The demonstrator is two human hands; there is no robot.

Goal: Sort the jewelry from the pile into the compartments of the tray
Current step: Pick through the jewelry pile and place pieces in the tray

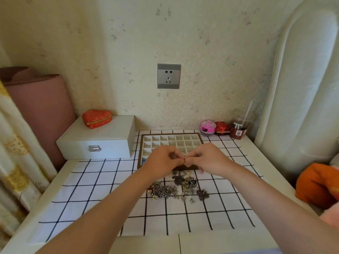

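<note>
Gold bit (185, 160), tiny, pinched from both sides rn, dead centre of the frame. The left hand (161, 161) has thumb + forefinger tips closed on it from the left. The right hand (211, 159) does the same from the right, w/ the other fingers curled in loosely. Can't tell if it's one item or two stuck together, too small. It looks like a couple of gold loops stacked one above the other, so its long axis runs approx up-down in the frame.

What matters for the next move imo: the gold bit hangs right over the near edge of the tray (139, 151), so the compartments lie just past the fingertips, up-frame. The pile (176, 188) is the other way, below the hands in the frame, on the checked cloth (91, 189) over the worktop (27, 231). So no real reach needed, prob just a short push fwd and a drop.

Both hands are about equally close to the tray and meet near its middle. Cells on the left of the frame sit nearer the left hand, cells on the right nearer the right hand. The near row is mostly hidden behind the hands, so idk what's in there. A blue thing (143, 162) peeks out at the tray's near left corner. The far rows look empty.

My guess: they're separating or checking a pair before it goes in. Most of the pile isn't sorted yet, so early days.
</note>
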